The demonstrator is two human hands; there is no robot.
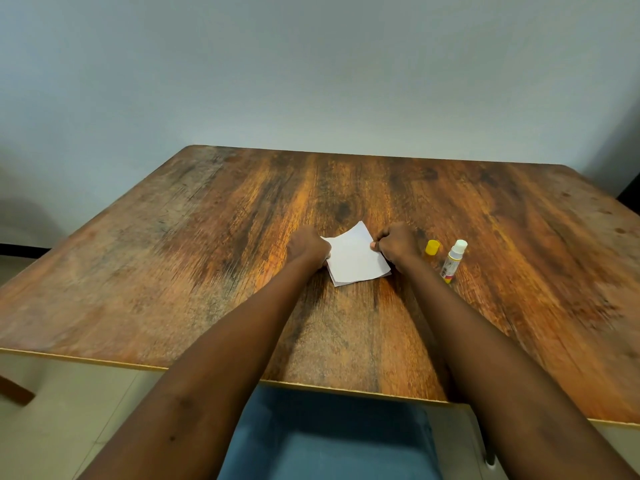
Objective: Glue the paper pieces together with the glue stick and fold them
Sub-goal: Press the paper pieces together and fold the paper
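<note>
White paper pieces (355, 258) lie stacked on the wooden table (207, 254), one edge of a lower sheet showing at the near side. My left hand (307, 248) grips the stack's left edge, fingers curled over it. My right hand (398, 244) pinches the right edge between thumb and fingers. An uncapped glue stick (453, 260) with a white body and yellow base lies on the table to the right of my right hand. Its yellow cap (432, 247) stands apart, between the hand and the stick.
A pale wall rises right behind the table's far edge. The near table edge (311, 384) runs across the lower view, with a blue seat (329, 438) below it and a tiled floor at the left.
</note>
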